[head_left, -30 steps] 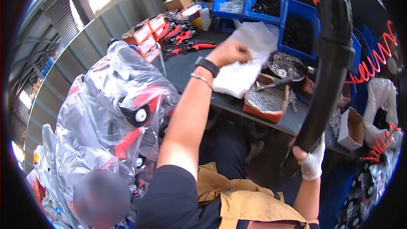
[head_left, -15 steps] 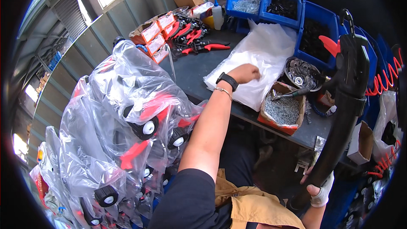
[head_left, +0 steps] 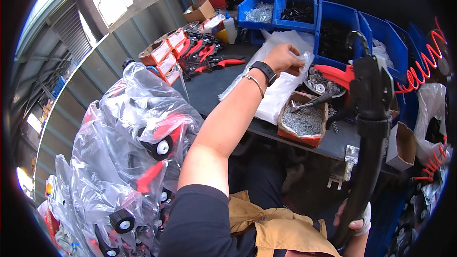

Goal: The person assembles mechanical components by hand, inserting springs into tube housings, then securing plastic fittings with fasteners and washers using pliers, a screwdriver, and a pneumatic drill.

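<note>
My left hand (head_left: 284,59) reaches over the bench with its fingers closed on the edge of a clear plastic bag (head_left: 307,59). That edge is lifted off a stack of flat plastic bags (head_left: 273,104). My right hand (head_left: 354,220), in a pale fingerless glove, is wrapped round the lower part of a thick black tube (head_left: 369,171). The tube stands tilted, with a black head, a red lever (head_left: 333,73) and a metal hook at its upper end.
Bagged red-and-black items with wheels (head_left: 128,138) pile up at left. On the bench (head_left: 209,85) lie red-handled tools (head_left: 204,54), an open box of screws (head_left: 304,121) and a bowl of metal parts (head_left: 323,83). Blue bins (head_left: 338,31) line the back; a red coiled hose (head_left: 423,62) hangs right.
My left hand has moved away from me and taken hold of a bag's edge, lifting it. The tube's head has turned, swinging its red lever left. The view has shifted slightly.
</note>
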